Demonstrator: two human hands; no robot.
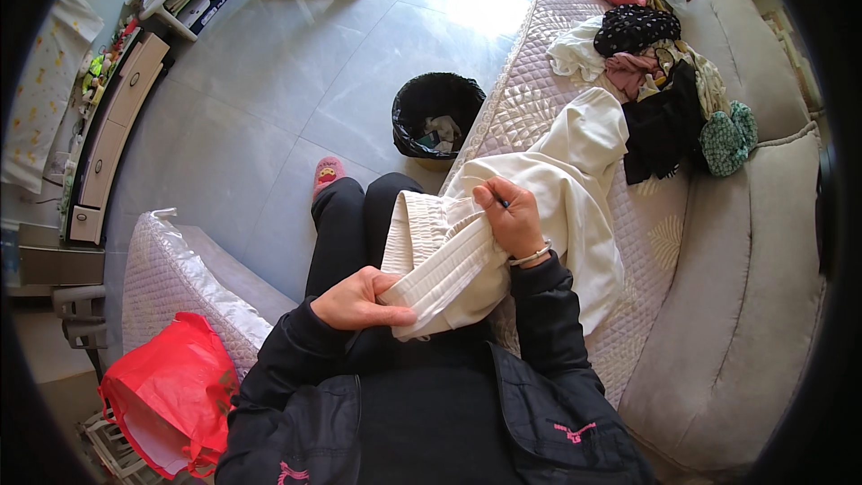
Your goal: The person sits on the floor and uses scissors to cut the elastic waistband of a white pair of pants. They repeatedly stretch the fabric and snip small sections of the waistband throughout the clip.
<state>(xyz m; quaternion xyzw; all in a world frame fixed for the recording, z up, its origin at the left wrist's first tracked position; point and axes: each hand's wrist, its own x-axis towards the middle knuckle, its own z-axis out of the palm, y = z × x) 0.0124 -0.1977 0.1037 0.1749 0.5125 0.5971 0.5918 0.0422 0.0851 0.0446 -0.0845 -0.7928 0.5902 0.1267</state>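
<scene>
Cream-coloured trousers [572,182] with a gathered elastic waistband [438,283] lie across my lap and over the sofa seat. My left hand [367,300] pinches the near edge of that waistband between thumb and fingers. At the band's far end, my right hand [512,212] is closed in a fist around a small dark object [504,203], too hidden to name. A thin pale strand, like a cord or thread, loops out by the right fingers. A bracelet circles the right wrist.
Mixed clothes [646,74] are heaped on the quilted sofa cover [518,108] at the right, against grey cushions [727,283]. A black-lined bin [438,114] with litter stands ahead on the tiled floor [269,81]. A red bag [175,384] rests at left. Drawers [114,128] line the wall.
</scene>
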